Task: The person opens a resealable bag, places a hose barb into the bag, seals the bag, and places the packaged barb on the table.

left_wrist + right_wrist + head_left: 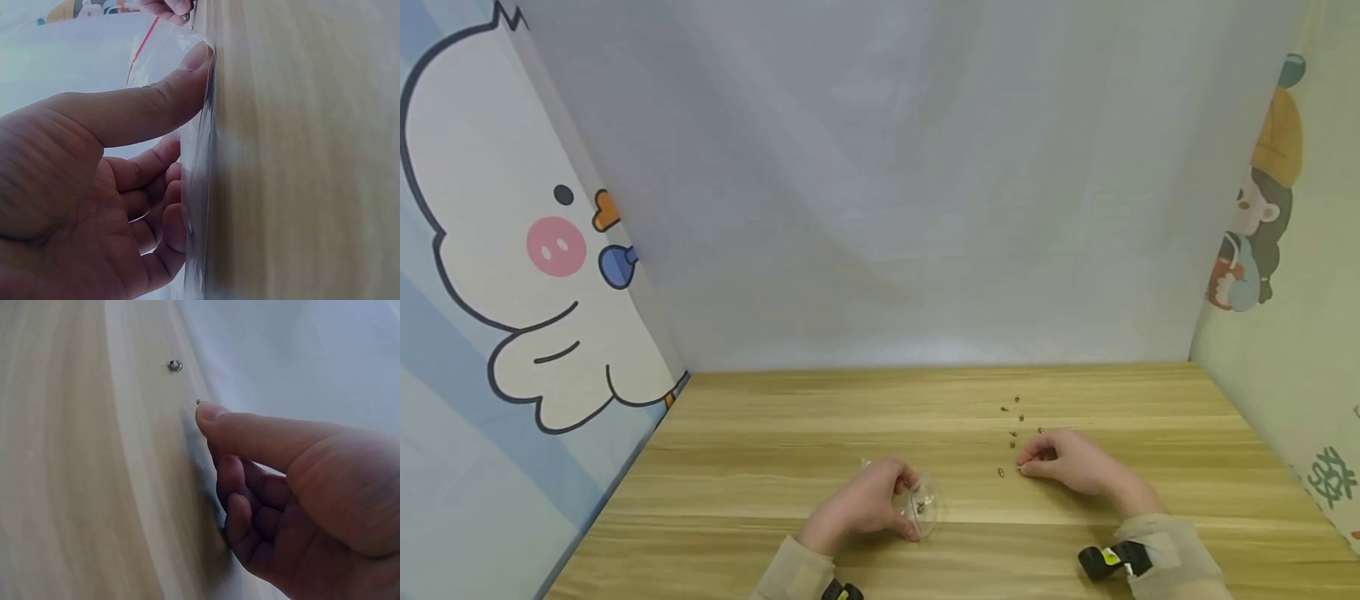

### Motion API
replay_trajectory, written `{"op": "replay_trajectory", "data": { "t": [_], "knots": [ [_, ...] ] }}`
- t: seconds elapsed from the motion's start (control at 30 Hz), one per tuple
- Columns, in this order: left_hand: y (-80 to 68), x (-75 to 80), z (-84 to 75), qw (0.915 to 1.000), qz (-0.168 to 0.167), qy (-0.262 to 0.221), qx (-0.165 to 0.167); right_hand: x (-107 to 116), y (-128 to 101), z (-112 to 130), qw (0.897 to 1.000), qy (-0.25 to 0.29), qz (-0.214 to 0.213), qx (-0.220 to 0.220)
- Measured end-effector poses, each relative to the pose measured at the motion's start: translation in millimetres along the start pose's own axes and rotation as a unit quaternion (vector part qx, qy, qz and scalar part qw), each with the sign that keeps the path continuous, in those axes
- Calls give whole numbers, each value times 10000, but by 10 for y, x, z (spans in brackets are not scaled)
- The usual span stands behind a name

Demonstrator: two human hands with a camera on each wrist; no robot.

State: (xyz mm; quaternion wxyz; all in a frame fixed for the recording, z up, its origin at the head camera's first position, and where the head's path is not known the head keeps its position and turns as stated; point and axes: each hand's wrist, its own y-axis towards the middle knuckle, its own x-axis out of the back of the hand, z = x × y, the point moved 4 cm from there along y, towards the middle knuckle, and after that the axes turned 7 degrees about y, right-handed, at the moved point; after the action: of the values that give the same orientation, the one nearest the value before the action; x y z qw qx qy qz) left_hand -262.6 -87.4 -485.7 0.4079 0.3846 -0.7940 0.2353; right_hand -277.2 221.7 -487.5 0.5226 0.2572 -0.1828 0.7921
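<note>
My left hand (pixel 867 502) grips a small clear zip bag (pixel 925 505) standing on the wooden table (pixel 760 467), with a few tiny dark pieces inside it. In the left wrist view the thumb (pixel 156 103) presses the bag's film (pixel 195 206) and the curled fingers lie behind it. My right hand (pixel 1067 462) rests on the table to the right with curled fingers. Its thumb tip (pixel 209 414) pinches a tiny metal piece (pixel 198 400). Several small metal pieces (pixel 1013 421) lie scattered just beyond that hand, and one (pixel 175 365) shows near the thumb.
A pale cloth backdrop (pixel 910 183) closes off the table's far edge. Cartoon-printed panels stand at the left (pixel 512 275) and right (pixel 1277 250) sides. One loose piece (pixel 1000 472) lies between the two hands.
</note>
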Motion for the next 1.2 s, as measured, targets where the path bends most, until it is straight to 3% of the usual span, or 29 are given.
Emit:
{"op": "replay_trajectory", "data": {
  "t": [0.47, 0.77, 1.2],
  "knots": [
    [14, -2, -10, 10000, -29, 22, -3, -92, 38, 311, 9994, 230, 177, 165],
    [8, 0, 6, 9999, 35, 73, 84, -159, 69, 385, 9987, -7, 177, 475],
    [-3, 10, -10, 10000, 33, 27, 55, -265, 93, 519, 9968, 76, 339, 720]
  ]
}}
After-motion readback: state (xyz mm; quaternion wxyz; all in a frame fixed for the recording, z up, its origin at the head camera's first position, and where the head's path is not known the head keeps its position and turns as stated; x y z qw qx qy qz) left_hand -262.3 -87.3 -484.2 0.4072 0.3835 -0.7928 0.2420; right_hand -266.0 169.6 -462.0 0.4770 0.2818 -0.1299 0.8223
